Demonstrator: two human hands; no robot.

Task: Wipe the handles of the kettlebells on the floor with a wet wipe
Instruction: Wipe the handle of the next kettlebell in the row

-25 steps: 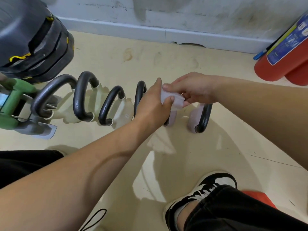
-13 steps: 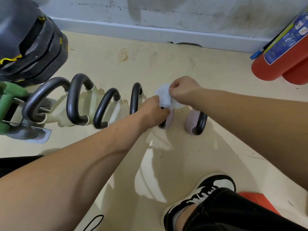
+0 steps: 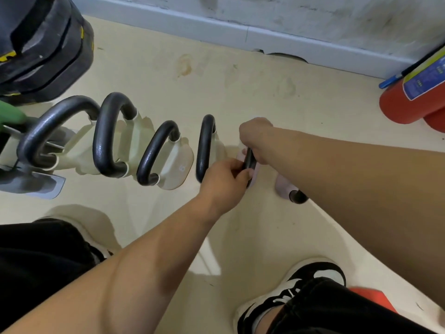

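Note:
Several kettlebells stand in a row on the floor, with pale bodies and dark looped handles (image 3: 204, 145). The fifth one has a pink body (image 3: 255, 172) and a black handle (image 3: 249, 160). My left hand (image 3: 226, 179) grips the near end of that handle. My right hand (image 3: 257, 138) is closed around the handle's upper part. Only a white sliver of the wet wipe (image 3: 240, 145) shows at the right fist's left edge; the rest is hidden inside the hand. Another pink kettlebell (image 3: 285, 189) peeks out under my right forearm.
Black stacked weights (image 3: 41, 44) and a green tool (image 3: 9, 114) sit at the left. Two red fire extinguishers (image 3: 409, 102) lie at the right by the baseboard (image 3: 216, 27). My black-and-white shoe (image 3: 301, 283) and an orange object (image 3: 370, 297) are in the foreground.
My right hand has come down from holding the wipe above the handle and has closed around the handle. My left hand has slid to the handle's near end.

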